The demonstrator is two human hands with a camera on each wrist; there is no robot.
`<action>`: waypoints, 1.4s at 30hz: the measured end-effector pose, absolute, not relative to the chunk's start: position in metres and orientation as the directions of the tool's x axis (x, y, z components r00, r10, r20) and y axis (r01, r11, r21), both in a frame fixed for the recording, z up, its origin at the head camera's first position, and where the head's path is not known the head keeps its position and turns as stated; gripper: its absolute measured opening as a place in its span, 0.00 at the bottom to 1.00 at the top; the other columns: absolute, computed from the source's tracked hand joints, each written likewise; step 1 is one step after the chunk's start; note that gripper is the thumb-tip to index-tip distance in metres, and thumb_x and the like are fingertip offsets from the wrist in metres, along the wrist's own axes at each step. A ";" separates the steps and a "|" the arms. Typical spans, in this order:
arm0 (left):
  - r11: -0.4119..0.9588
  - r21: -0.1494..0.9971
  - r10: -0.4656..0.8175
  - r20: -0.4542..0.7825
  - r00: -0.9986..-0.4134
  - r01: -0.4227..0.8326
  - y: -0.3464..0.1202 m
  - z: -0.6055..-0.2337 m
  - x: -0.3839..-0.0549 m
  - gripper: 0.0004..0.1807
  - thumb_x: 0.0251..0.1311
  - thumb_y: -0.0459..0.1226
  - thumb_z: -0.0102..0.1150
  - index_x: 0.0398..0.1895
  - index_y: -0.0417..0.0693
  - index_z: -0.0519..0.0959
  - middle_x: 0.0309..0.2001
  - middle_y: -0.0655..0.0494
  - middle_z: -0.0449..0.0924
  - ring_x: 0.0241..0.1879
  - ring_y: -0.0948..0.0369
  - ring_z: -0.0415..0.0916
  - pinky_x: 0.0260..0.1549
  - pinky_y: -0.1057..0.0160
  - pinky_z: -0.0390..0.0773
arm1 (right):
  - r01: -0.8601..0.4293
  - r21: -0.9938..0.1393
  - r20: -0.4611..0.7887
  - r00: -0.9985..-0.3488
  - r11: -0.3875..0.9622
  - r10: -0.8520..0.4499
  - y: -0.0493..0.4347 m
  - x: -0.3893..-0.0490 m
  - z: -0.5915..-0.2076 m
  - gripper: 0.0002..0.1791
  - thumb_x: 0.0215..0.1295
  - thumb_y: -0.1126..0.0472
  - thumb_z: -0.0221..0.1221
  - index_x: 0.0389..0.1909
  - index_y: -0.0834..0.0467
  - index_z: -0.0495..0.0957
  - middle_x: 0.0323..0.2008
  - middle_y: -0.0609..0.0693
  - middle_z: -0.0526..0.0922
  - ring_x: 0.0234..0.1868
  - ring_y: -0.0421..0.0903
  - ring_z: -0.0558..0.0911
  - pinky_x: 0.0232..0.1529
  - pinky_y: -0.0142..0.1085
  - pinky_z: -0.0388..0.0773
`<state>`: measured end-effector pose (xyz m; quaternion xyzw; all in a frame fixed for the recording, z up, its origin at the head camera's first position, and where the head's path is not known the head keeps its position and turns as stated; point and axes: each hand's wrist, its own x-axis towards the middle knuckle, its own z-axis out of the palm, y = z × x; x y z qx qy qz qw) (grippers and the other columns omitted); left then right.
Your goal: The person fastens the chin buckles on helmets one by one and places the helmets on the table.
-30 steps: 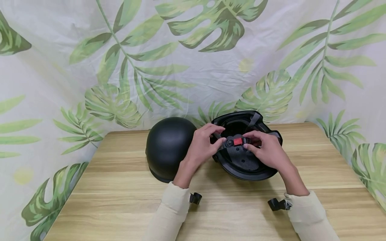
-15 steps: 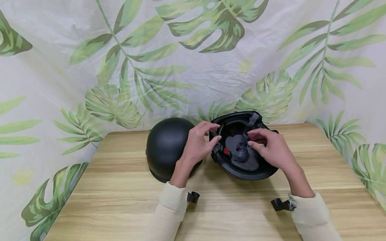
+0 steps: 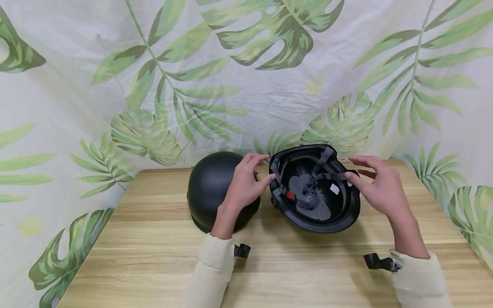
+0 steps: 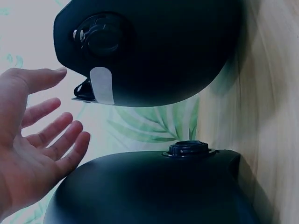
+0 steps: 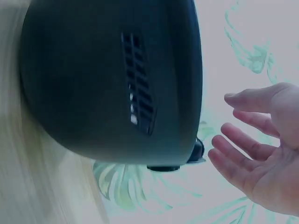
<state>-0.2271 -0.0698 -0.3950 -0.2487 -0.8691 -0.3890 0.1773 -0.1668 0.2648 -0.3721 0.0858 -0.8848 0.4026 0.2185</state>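
A black helmet point(image 3: 319, 227) rests upside down on the table, its padded inside facing up. Grey straps point(image 3: 333, 176) cross its opening, and a red buckle part point(image 3: 290, 195) lies against the left inner side. My left hand point(image 3: 246, 179) is at the left rim, thumb and fingers apart; the left wrist view shows its fingers point(image 4: 51, 133) relaxed beside the shell. Over at the right rim, my right hand point(image 3: 381, 188) has its thumb near the strap's end. In the right wrist view, its palm and loose fingers point(image 5: 238, 149) hold nothing, beside the shell's slotted vent point(image 5: 140, 84).
A second black helmet point(image 3: 212, 192) stands dome up just left of the first, partly behind my left hand. Both are on a wood-grain table point(image 3: 154, 256). A leaf-print cloth point(image 3: 269, 107) hangs along the table's back edge.
My right hand has left the middle of the helmet and moved right to its rim. My left hand has drawn slightly left. The red buckle, earlier between the hands, now lies inside the helmet.
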 end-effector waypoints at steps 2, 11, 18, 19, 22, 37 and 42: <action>0.577 0.599 0.303 0.474 -0.827 0.555 -0.071 -0.395 -0.227 0.28 0.68 0.39 0.74 0.69 0.42 0.79 0.61 0.41 0.79 0.54 0.47 0.82 0.45 0.52 0.86 | -0.320 -0.678 0.449 -0.893 0.661 0.028 0.269 -0.168 -0.373 0.22 0.70 0.65 0.71 0.63 0.63 0.83 0.61 0.62 0.84 0.59 0.44 0.86 0.53 0.10 0.72; 0.581 0.669 0.384 0.278 -0.881 0.464 -0.075 -0.389 -0.223 0.38 0.72 0.41 0.70 0.81 0.43 0.67 0.71 0.43 0.76 0.66 0.47 0.81 0.60 0.48 0.85 | -0.278 -0.683 0.365 -0.931 0.675 -0.014 0.280 -0.178 -0.385 0.23 0.71 0.62 0.70 0.64 0.64 0.83 0.62 0.66 0.84 0.63 0.62 0.81 0.48 0.11 0.75; 0.565 0.689 0.422 0.232 -0.876 0.454 -0.069 -0.390 -0.223 0.39 0.75 0.43 0.66 0.84 0.47 0.63 0.74 0.44 0.74 0.67 0.48 0.81 0.63 0.46 0.84 | -0.258 -0.650 0.323 -0.945 0.715 -0.047 0.283 -0.187 -0.397 0.17 0.72 0.62 0.70 0.57 0.65 0.87 0.59 0.67 0.85 0.60 0.65 0.83 0.42 0.10 0.71; 0.561 0.691 0.424 0.235 -0.875 0.457 -0.069 -0.391 -0.223 0.39 0.76 0.43 0.65 0.84 0.47 0.62 0.75 0.44 0.74 0.67 0.48 0.81 0.63 0.46 0.84 | -0.255 -0.643 0.326 -0.944 0.722 -0.043 0.283 -0.187 -0.398 0.16 0.72 0.62 0.70 0.56 0.65 0.87 0.59 0.67 0.85 0.59 0.65 0.84 0.42 0.10 0.70; 0.541 0.701 0.432 0.242 -0.869 0.464 -0.067 -0.392 -0.223 0.39 0.77 0.44 0.64 0.85 0.48 0.61 0.76 0.45 0.73 0.68 0.49 0.81 0.64 0.47 0.84 | -0.252 -0.626 0.339 -0.940 0.738 -0.034 0.284 -0.189 -0.402 0.16 0.72 0.62 0.70 0.56 0.65 0.87 0.58 0.67 0.86 0.55 0.66 0.86 0.40 0.11 0.69; 0.478 0.761 0.413 0.245 -0.877 0.438 -0.072 -0.388 -0.221 0.44 0.74 0.48 0.66 0.87 0.54 0.58 0.83 0.47 0.63 0.76 0.45 0.71 0.69 0.42 0.79 | -0.198 -0.731 0.199 -0.977 0.653 -0.074 0.285 -0.199 -0.413 0.24 0.76 0.52 0.67 0.66 0.61 0.83 0.64 0.67 0.84 0.66 0.66 0.84 0.44 0.17 0.75; 0.470 0.765 0.410 0.252 -0.877 0.440 -0.073 -0.388 -0.221 0.44 0.73 0.47 0.67 0.87 0.52 0.58 0.83 0.46 0.62 0.77 0.46 0.70 0.69 0.41 0.79 | -0.190 -0.854 0.103 -0.974 0.483 -0.201 0.305 -0.199 -0.418 0.29 0.78 0.57 0.64 0.75 0.63 0.73 0.68 0.57 0.81 0.68 0.38 0.80 0.55 0.18 0.78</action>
